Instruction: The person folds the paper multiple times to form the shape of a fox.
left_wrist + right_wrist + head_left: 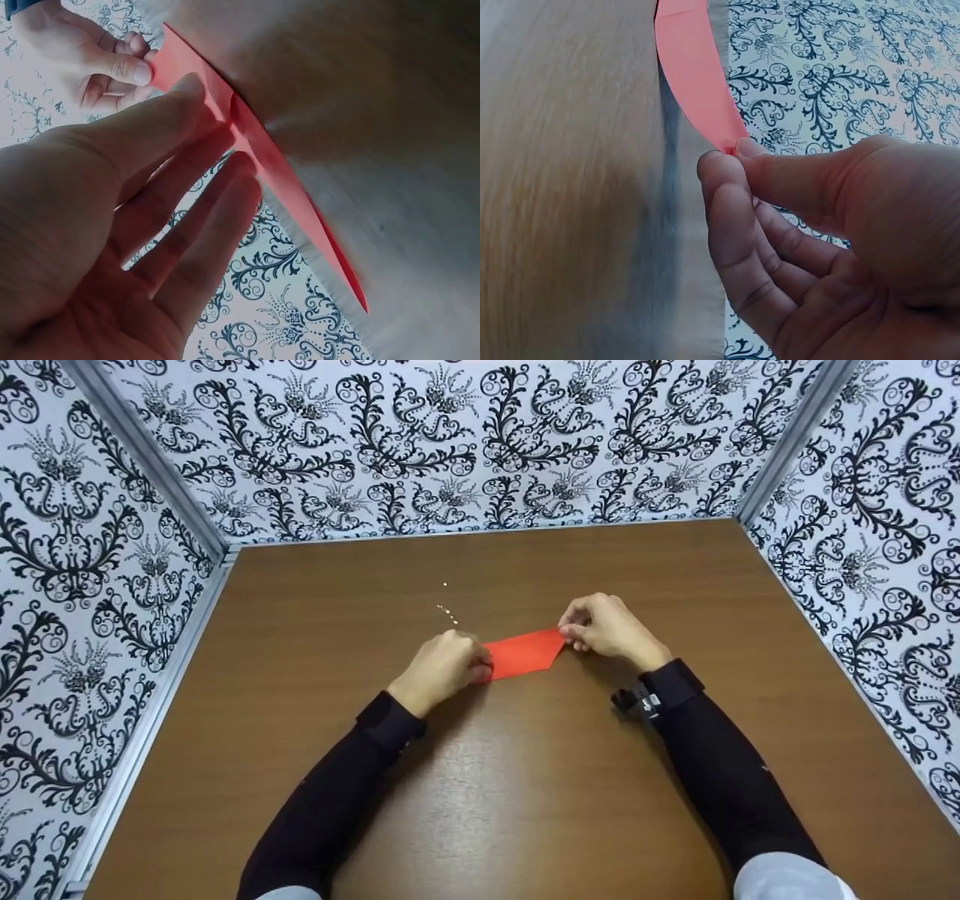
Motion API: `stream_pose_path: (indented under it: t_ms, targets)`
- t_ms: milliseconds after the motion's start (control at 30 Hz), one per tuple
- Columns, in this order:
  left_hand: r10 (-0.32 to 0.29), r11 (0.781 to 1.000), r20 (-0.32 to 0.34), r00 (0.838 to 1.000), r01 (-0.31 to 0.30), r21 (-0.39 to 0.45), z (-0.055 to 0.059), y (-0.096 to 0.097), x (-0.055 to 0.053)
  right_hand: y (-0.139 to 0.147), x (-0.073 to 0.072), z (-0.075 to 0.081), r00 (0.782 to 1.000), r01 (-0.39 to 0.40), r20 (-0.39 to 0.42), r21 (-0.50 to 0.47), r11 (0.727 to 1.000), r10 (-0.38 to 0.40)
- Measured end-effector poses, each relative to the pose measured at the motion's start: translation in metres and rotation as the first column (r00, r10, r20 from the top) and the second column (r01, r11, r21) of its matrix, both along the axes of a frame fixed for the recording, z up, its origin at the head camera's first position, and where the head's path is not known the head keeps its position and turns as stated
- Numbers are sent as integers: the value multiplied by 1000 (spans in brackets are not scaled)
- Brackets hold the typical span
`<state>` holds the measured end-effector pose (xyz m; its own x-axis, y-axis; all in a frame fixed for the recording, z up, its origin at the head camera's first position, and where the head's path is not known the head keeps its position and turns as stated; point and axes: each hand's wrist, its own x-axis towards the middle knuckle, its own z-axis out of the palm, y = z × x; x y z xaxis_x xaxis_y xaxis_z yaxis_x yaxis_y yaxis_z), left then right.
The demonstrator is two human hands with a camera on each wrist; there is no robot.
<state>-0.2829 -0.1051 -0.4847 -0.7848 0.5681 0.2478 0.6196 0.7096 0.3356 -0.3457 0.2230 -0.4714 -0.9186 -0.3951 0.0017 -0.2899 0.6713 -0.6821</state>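
Observation:
A piece of folded red paper is stretched between both hands over the wooden table. My left hand pinches it between thumb and fingers; in the left wrist view the red paper runs past those fingers to a pointed end. At the opposite end, my right hand pinches a corner between thumb tip and forefinger. The right wrist view shows the paper bending slightly as it leaves that pinch. The right hand's other fingers curl loosely below.
Small white specks lie on the brown table beyond the left hand. Patterned black-and-white panels with metal corner posts enclose the back and sides.

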Motion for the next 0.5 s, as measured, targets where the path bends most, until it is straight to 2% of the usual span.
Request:
stream_pose_path:
  t_ms: [300, 500]
  targets:
    - [102, 988, -103, 989, -89, 125, 20, -5, -1, 1, 1, 11, 999, -22, -44, -101, 995, 18]
    - [123, 987, -155, 980, -105, 123, 34, -2, 0, 0, 7, 23, 998, -22, -68, -190, 981, 10]
